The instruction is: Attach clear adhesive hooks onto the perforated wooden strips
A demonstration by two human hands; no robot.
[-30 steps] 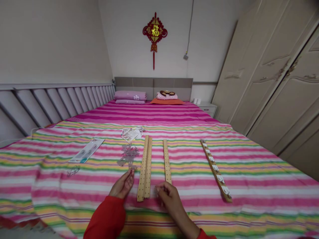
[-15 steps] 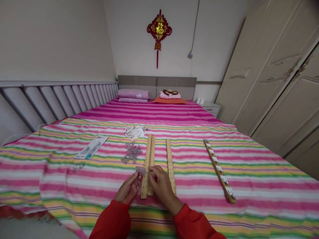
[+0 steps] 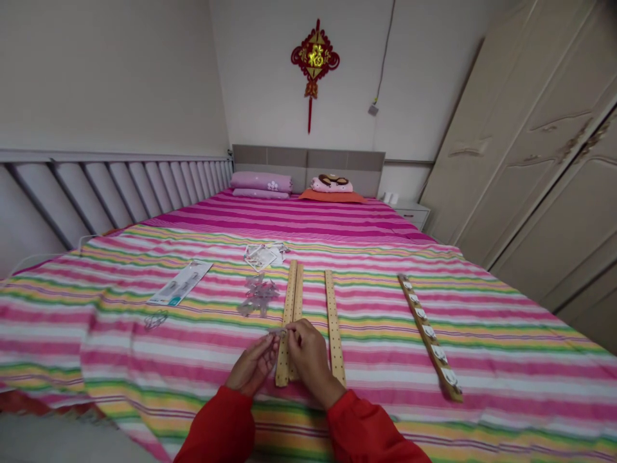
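Between the fingertips of my left hand [image 3: 254, 365] is a small translucent plastic piece [image 3: 276, 332], its exact kind too small to tell. My right hand [image 3: 307, 352] is closed in a pinch at the right end of that piece. Both hands are over the near part of two wooden strips with rows of dark dots [image 3: 288, 302], which lie side by side. A third dotted strip [image 3: 333, 325] lies just right of my right hand. Beyond my left hand is a pile of similar translucent pieces [image 3: 259, 296].
Far right lies a wooden strip with several white pieces [image 3: 429, 335] along it. At left are a flat clear package [image 3: 180, 283] and a tangle of thin wire-like loops [image 3: 155, 319]. A heap of papers and cards [image 3: 265, 255] lies further back on the striped bedspread [image 3: 366, 418].
My right hand has moved left to meet the plastic piece in my left hand, and the piece now appears turned edge-on. The view has shifted slightly.
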